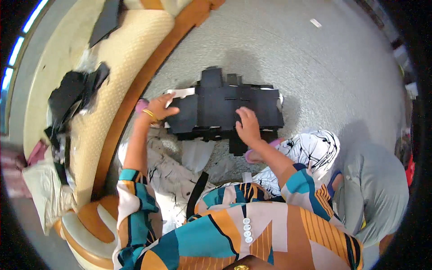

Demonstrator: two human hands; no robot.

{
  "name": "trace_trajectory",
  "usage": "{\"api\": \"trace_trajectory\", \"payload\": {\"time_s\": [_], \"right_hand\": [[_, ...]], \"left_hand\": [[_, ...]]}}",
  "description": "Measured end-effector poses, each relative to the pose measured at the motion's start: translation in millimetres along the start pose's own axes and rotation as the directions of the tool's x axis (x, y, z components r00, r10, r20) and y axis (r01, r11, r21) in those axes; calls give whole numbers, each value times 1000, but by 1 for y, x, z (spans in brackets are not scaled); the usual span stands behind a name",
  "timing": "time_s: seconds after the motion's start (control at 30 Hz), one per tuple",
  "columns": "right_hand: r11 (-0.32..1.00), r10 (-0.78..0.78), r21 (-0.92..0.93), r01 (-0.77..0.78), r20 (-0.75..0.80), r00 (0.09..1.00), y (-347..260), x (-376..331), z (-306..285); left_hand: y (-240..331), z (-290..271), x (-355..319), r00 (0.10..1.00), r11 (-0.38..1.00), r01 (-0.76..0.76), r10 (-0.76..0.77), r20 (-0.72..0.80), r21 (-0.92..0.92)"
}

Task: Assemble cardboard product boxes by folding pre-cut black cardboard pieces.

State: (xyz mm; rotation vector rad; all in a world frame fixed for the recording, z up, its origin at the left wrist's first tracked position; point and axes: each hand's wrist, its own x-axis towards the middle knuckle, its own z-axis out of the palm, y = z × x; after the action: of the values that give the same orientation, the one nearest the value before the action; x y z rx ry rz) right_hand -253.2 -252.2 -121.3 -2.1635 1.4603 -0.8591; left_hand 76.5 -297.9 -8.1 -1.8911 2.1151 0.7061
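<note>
A flat black die-cut cardboard sheet (pixel 225 110), the kind that folds into a box, lies spread on the speckled grey floor (pixel 288 49) in front of me. Its outline is stepped, with tabs sticking up along the far edge and a narrow flap hanging down at the near edge. A white sheet (pixel 182 93) peeks out from under its upper left corner, and another pale sheet (pixel 197 155) lies just below its near edge.

My left hand (pixel 157 108) rests at the left end of the black cardboard sheet, fingers curled around its edge with the thumb on top; a gold bangle (pixel 150 115) sits at that wrist. My right hand (pixel 247 126) lies flat on the lower middle of the sheet, fingers spread and pressing down, gripping nothing.

To my left runs a curved wooden sofa frame (pixel 135 90) with a cream textured cushion (pixel 121 54). More black cardboard pieces (pixel 74 94) are piled on that cushion, and another dark piece (pixel 105 20) lies further up it. Near my right forearm there is a white cloth with black scribbled lines (pixel 315 148), and beside it a grey fabric heap (pixel 378 189); I think it is clothing, though the rim of the view bends it too much to be sure.
</note>
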Motion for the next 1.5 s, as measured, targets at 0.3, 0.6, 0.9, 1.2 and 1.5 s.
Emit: {"api": "trace_trajectory", "payload": {"time_s": [0.3,0.6,0.9,1.2,1.5], "right_hand": [[152,192,430,-890,871,453,-116,-19,73],[-138,16,171,-976,985,171,-138,-23,170],[-151,137,118,-981,986,98,-119,-11,159],[-204,188,114,-972,979,76,-118,-16,128],[-259,155,179,-949,978,142,-164,-20,96]], "left_hand": [[-114,35,-181,660,523,-335,-463,-591,-784],[-99,325,-261,314,53,98,-949,-19,-994],[-66,341,-223,332,136,693,-932,146,-708],[-61,287,-298,442,-216,-191,-890,113,-957],[-23,193,-367,374,-329,-717,-926,60,-615]]}}
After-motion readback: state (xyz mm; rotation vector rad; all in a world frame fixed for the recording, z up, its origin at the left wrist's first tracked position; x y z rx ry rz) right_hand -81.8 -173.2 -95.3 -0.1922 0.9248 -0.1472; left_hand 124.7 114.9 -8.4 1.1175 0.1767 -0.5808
